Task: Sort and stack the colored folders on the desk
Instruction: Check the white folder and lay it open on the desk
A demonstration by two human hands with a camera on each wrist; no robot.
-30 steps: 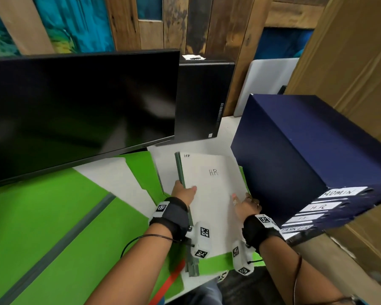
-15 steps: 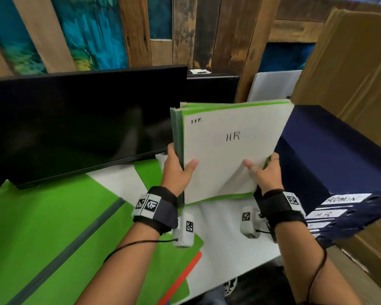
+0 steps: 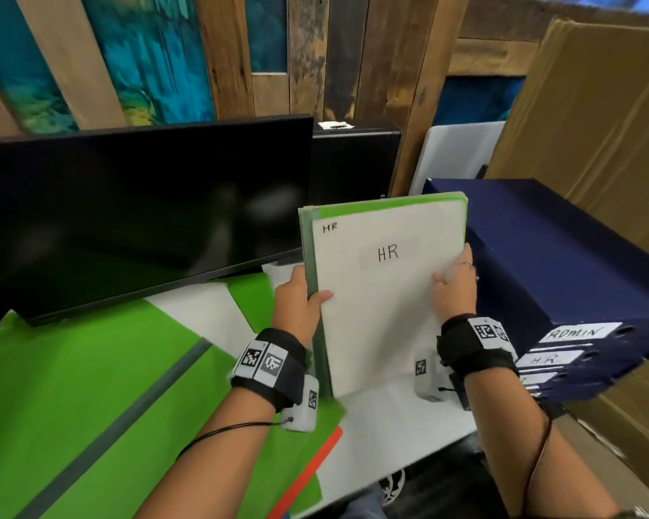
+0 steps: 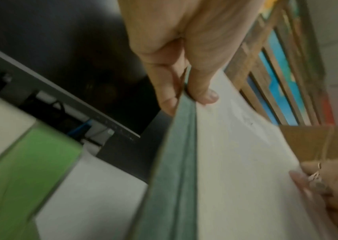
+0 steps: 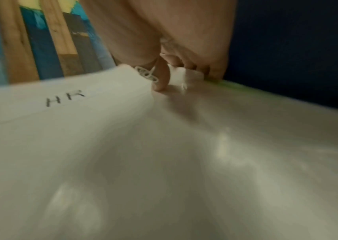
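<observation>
Fingers of the left hand (image 3: 296,295) curl round the grey-green spine of the green folder with a white paper cover (image 3: 383,294), thumb lying across the front sheet, while the right hand (image 3: 456,286) pinches the opposite edge, thumb on the paper and the other fingers hidden behind it. In the head view the folder is held up, tilted, above the white desk (image 3: 401,421), between the black monitor (image 3: 139,215) and the dark blue stack of box files (image 3: 562,279); its cover reads "HR" twice, small at the top corner and larger in the middle. The box files carry white labels: "ADMIN" and "HR" are legible, the lower ones cut off by the right wrist strap. Flat bright green folders (image 3: 72,387) lie on the desk at left, with an orange-red edge (image 3: 308,470) peeking from beneath; what it belongs to cannot be told. In the left wrist view, blurred, the thumb (image 4: 202,91) and fingers (image 4: 164,91) clamp the folder's spine (image 4: 174,170), and the right hand with a ring shows at the lower right edge (image 4: 328,186). The right wrist view is also smeared: a ringed finger (image 5: 162,78) presses the white cover (image 5: 164,162), "HR" reads at left, and a thin green rim shows against the dark blue behind.
</observation>
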